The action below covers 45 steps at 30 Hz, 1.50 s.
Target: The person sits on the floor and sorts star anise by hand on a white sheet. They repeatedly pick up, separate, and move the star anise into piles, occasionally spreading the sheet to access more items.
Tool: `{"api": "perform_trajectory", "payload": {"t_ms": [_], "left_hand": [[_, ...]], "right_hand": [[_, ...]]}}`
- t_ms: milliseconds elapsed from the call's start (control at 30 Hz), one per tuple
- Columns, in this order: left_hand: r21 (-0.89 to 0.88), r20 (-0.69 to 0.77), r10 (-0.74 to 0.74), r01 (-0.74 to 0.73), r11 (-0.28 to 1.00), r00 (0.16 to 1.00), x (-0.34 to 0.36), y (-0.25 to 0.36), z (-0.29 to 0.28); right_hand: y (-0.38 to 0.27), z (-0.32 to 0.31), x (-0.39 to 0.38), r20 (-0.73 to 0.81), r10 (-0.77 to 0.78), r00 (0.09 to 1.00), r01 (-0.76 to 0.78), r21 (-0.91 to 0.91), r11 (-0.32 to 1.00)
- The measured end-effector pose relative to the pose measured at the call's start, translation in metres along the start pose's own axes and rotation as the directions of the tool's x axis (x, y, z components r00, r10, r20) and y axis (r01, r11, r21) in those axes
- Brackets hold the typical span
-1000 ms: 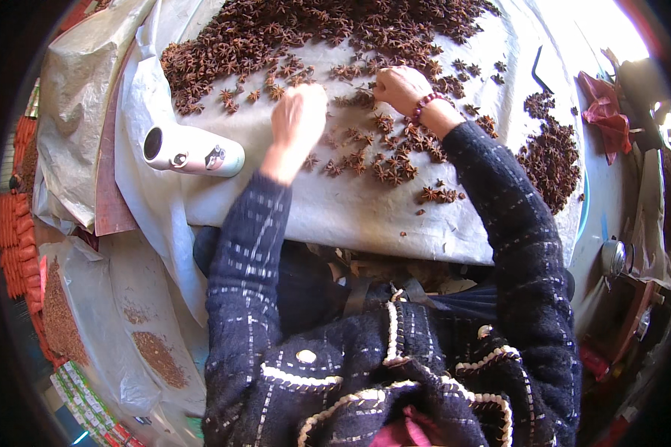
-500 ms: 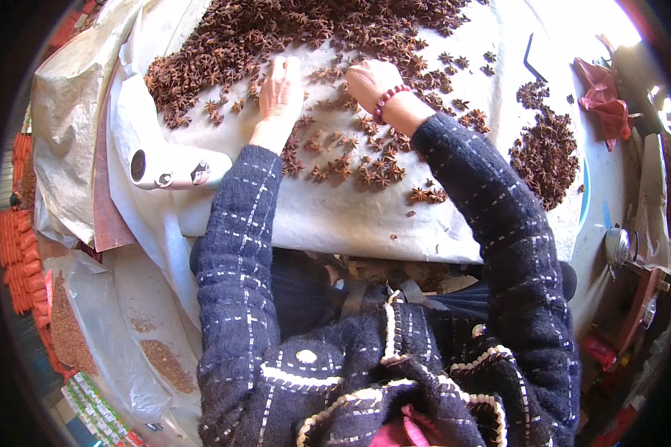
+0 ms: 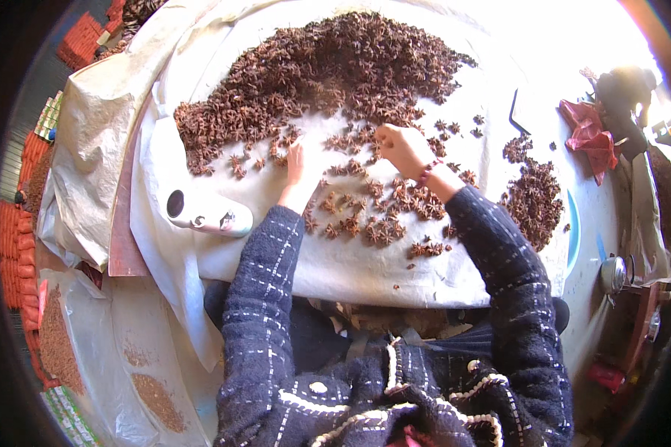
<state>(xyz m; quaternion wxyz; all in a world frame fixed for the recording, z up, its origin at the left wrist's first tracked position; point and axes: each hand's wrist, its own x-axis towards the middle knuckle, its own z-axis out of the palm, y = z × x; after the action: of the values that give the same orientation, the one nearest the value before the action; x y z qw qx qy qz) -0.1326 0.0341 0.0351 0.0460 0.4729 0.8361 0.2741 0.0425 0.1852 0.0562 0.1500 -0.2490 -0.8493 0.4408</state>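
Note:
A large pile of brown star anise point(image 3: 350, 59) covers the back of the white cloth point(image 3: 335, 280), with scattered pieces point(image 3: 384, 231) nearer me. My left hand point(image 3: 298, 165) is curled at the edge of the loose pieces left of centre; whatever its fingers hold is too small to make out. My right hand point(image 3: 402, 151), with a beaded bracelet at the wrist, is bent and closed over pieces right of centre; its fingertips' contents are hidden. A white cylindrical flask point(image 3: 209, 214) with a dark top stands left of my left forearm.
A smaller anise heap point(image 3: 533, 201) lies at the right, below a thin dark bent rod point(image 3: 516, 112). Beyond are red crumpled plastic point(image 3: 589, 138) and a metal container point(image 3: 613, 274). At left are pale sacking point(image 3: 82, 149), red packets point(image 3: 11, 264) and sheeting with brown granules point(image 3: 156, 398).
The view has tilted, so the table sits lower in frame and more pile shows. My left hand reached forward, then drew slightly back, fingers curling. My right hand stays closed among the pieces.

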Motion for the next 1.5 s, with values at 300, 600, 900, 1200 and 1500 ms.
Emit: {"api": "perform_trajectory", "payload": {"t_ms": [300,600,900,1200,1500], "left_hand": [[0.044,0.039,0.015,-0.017,0.999,0.999,0.002,-0.008,-0.001],[0.145,-0.118,0.023,-0.006,0.989,0.993,-0.026,0.002,-0.029],[0.141,-0.003,0.092,-0.09,0.986,0.996,-0.007,0.018,-0.018],[0.256,0.194,0.136,-0.184,0.949,0.972,0.036,0.035,0.026],[0.36,0.069,0.27,-0.276,0.891,0.96,0.032,0.02,0.006]], "right_hand": [[-0.037,-0.002,-0.002,0.301,-0.027,0.953,0.106,-0.248,0.963],[-0.025,0.066,0.044,0.22,-0.035,0.975,0.169,-0.626,0.761],[-0.026,-0.026,-0.033,0.559,-0.222,0.799,0.314,-0.073,0.947],[0.032,-0.035,-0.015,-0.089,-0.22,0.972,0.154,-0.467,0.871],[0.022,-0.043,-0.061,0.071,-0.344,0.936,0.339,-0.439,0.832]]}}
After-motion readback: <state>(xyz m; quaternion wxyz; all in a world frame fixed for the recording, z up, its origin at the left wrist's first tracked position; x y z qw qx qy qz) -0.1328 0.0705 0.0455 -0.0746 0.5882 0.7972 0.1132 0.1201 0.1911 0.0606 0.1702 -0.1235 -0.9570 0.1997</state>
